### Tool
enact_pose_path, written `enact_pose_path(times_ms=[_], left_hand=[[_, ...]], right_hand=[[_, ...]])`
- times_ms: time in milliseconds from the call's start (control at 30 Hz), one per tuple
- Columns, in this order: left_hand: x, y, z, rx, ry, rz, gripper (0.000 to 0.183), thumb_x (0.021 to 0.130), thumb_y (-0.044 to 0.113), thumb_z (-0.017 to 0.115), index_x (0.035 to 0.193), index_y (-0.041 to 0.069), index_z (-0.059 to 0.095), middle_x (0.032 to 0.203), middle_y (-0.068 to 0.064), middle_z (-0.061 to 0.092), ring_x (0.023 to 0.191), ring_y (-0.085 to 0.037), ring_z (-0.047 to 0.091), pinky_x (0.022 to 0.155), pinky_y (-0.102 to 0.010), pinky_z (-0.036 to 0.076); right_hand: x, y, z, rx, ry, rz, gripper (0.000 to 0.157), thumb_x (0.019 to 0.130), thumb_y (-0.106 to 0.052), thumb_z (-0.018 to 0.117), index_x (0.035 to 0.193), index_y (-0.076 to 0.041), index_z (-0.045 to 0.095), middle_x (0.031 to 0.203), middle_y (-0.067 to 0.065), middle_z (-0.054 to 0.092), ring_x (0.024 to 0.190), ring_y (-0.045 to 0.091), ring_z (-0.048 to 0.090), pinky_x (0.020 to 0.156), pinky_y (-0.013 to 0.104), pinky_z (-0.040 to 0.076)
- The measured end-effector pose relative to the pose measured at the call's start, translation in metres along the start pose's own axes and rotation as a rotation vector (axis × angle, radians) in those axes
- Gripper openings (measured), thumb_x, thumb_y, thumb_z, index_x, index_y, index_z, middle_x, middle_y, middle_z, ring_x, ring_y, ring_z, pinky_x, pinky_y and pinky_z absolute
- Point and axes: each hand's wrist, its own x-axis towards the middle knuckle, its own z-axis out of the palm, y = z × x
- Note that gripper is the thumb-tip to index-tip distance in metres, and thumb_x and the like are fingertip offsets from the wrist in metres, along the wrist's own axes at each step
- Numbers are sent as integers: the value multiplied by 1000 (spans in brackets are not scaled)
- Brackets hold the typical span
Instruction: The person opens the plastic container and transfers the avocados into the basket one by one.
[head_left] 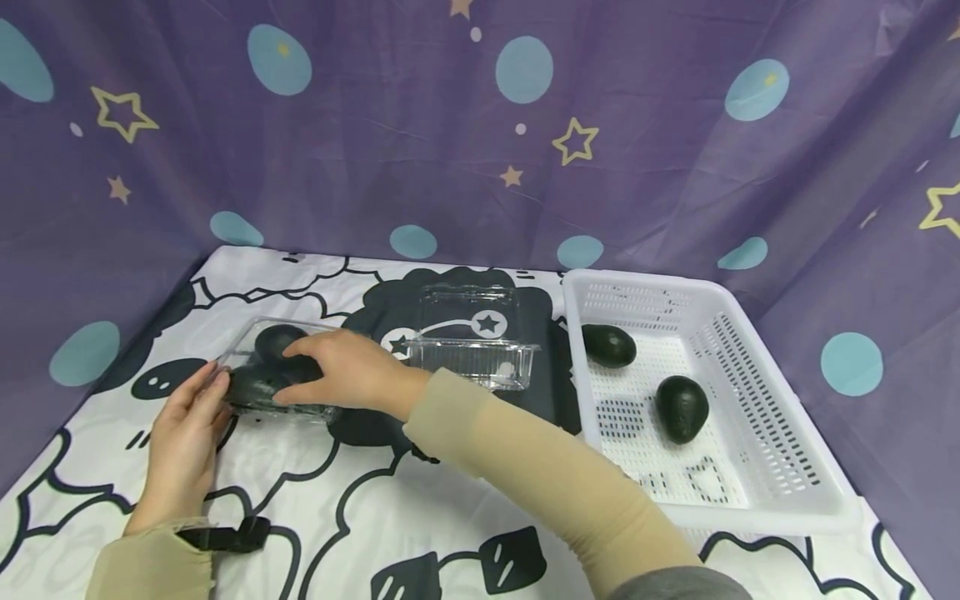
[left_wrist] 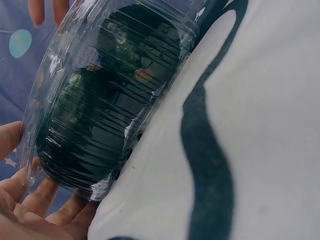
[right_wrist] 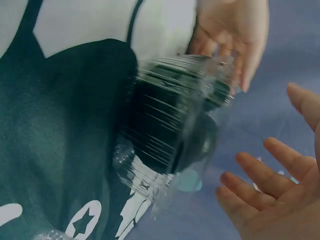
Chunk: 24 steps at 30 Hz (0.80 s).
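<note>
A clear plastic container (head_left: 240,333) with dark green avocados (head_left: 253,386) in it sits at the left of the table. My left hand (head_left: 182,442) grips its left end; in the left wrist view, the thumb is at the rim and the fingers (left_wrist: 42,197) are around the lower corner. Over the container reaches my right hand (head_left: 356,373). The right wrist view shows its fingers (right_wrist: 255,182) spread and apart from the container (right_wrist: 170,115), holding nothing. Two avocados (left_wrist: 142,45) show through the ribbed wall in the left wrist view.
Another clear plastic container (head_left: 472,362), lid raised, stands at mid-table. To the right, a white perforated basket (head_left: 802,517) holds two avocados (head_left: 682,408). A patterned cloth (head_left: 300,475) covers the table, and a purple curtain (head_left: 420,183) hangs behind.
</note>
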Motion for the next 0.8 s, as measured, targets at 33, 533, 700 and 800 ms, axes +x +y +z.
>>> enact_pose_path(times_ms=[33,533,700,800], left_hand=[[0,0,0,8,2,2,61,96,31,65,151,21,41,156,5,41,141,-7,38,125,-29,23],[-3,2,-1,26,-34,15,62,97,31,64,153,20,39,158,5,39,140,-5,39,123,-26,27],[-1,0,-2,38,-49,22,63,96,32,64,153,19,38,159,4,38,142,-5,37,124,-28,25],[-1,0,-1,37,-41,26,62,97,31,64,153,19,39,159,3,38,143,-6,36,125,-29,23]], right_hand=[[1,-1,3,-32,-6,-1,66,90,-60,62,145,-26,51,149,-11,50,136,5,47,111,16,40],[15,-17,29,-262,-18,14,72,86,-71,58,147,-35,46,156,-12,40,145,6,35,116,19,36],[18,-18,35,-341,-17,8,72,86,-73,55,148,-36,44,157,-11,38,147,8,32,118,20,32],[20,-18,39,-403,-16,0,73,87,-73,52,149,-36,43,159,-10,36,148,9,29,120,21,30]])
